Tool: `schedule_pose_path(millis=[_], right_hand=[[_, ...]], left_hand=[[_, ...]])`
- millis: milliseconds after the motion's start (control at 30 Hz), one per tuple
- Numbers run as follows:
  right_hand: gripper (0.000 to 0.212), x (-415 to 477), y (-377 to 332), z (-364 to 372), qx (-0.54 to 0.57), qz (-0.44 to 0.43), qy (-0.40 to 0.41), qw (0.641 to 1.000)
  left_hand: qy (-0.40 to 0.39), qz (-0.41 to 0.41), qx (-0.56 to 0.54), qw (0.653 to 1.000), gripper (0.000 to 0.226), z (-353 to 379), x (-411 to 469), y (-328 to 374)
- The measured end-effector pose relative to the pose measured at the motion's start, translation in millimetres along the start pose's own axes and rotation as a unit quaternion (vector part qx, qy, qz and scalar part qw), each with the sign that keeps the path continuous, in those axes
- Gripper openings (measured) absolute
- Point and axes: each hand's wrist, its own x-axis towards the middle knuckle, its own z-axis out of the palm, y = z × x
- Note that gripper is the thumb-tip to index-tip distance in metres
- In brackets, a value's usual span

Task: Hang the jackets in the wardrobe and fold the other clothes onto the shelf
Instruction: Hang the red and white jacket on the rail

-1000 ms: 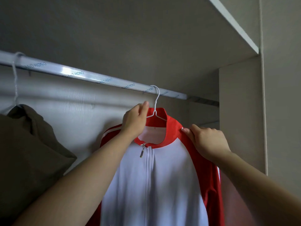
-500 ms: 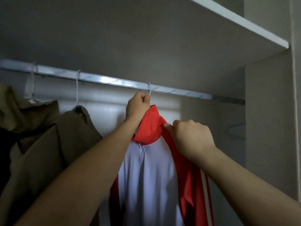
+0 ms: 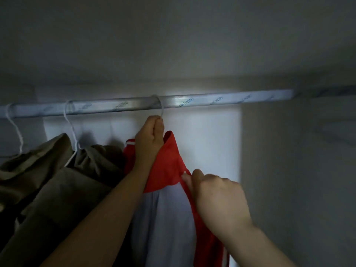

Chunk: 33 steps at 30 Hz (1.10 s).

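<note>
Olive jackets [image 3: 57, 170] on white hangers [image 3: 72, 132] crowd the rail [image 3: 192, 102] just left of the red-and-white jacket [image 3: 165, 189], whose hanger hook [image 3: 160, 106] the left hand [image 3: 150, 139] grips while the right hand [image 3: 217, 197] pinches its shoulder.

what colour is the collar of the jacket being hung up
Red; the collar tops a white-fronted jacket, clearest in the head view.

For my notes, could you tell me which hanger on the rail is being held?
The rightmost hanger, carrying the red-and-white jacket; the left hand grips its neck. The other two hang untouched.
</note>
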Motion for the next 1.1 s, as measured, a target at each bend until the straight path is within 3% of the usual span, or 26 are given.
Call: schedule_pose_path(millis=[100,200,300,367,467,533,633,767,833,967,1100], right_hand=[[0.044,10,0,-20,0.055,0.005,-0.133,0.990],[0.050,28,13,-53,0.158,0.043,-0.270,0.949],[0.047,41,29,-103,0.172,0.111,-0.302,0.931],[0.047,42,36,-142,0.173,0.153,-0.325,0.917],[0.053,36,40,-203,0.178,0.216,-0.362,0.889],[0.054,28,41,-240,0.158,0.275,-0.382,0.868],[0.047,1,46,-288,0.100,0.384,-0.417,0.818],[0.047,-57,47,-354,0.017,0.539,-0.388,0.747],[0.048,-88,45,-394,-0.018,0.600,-0.387,0.700],[0.050,-147,34,-489,-0.066,0.689,-0.367,0.622],[0.048,-210,21,-586,-0.086,0.768,-0.300,0.559]], left_hand=[[-0.060,-0.021,0.052,0.997,0.023,-18,-2,14],[-0.124,-0.058,0.101,0.985,0.023,-42,2,40],[-0.102,-0.159,0.149,0.971,0.030,-63,-3,83],[-0.110,-0.184,0.139,0.967,0.035,-73,-25,127],[-0.281,-0.187,0.078,0.938,0.022,-75,-64,202],[-0.389,-0.233,0.022,0.891,0.024,-71,-85,242],[-0.515,-0.356,-0.044,0.778,0.010,-59,-107,286],[-0.613,-0.486,-0.120,0.611,0.022,-50,-139,347],[-0.641,-0.518,-0.154,0.545,0.021,-55,-159,380],[-0.703,-0.489,-0.202,0.476,0.004,-75,-197,459],[-0.764,-0.436,-0.224,0.419,0.005,-109,-238,549]])
